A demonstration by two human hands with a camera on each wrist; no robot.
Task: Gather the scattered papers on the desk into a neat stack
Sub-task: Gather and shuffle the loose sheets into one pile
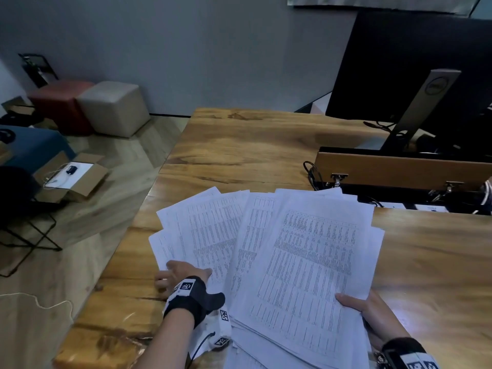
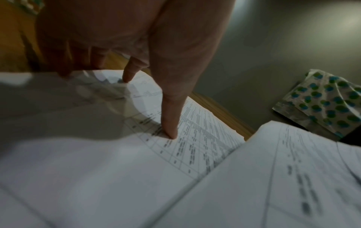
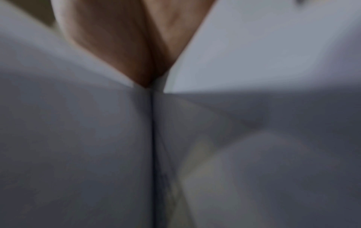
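Several white printed sheets (image 1: pixel 292 249) lie fanned and overlapping at the near edge of the wooden desk (image 1: pixel 253 145). My left hand (image 1: pixel 183 272) rests on the left part of the fan (image 1: pixel 207 230). In the left wrist view its thumb (image 2: pixel 171 117) and index tip press straight down on a printed sheet (image 2: pixel 195 146), and the other fingers are hidden past the paper's edge. My right hand (image 1: pixel 372 312) pinches the lower right corner of the thicker pile, thumb on top and fingers beneath. The right wrist view shows only blurred paper (image 3: pixel 78 138) wedged against the hand (image 3: pixel 126 38).
A black monitor (image 1: pixel 415 83) on a grey stand sits at the back right behind a low wooden divider panel (image 1: pixel 399 169), with cables (image 1: pixel 311 171) at its left end. The desk's left edge drops to a floor with cube stools (image 1: pixel 111 107) and an open cardboard box (image 1: pixel 74 174).
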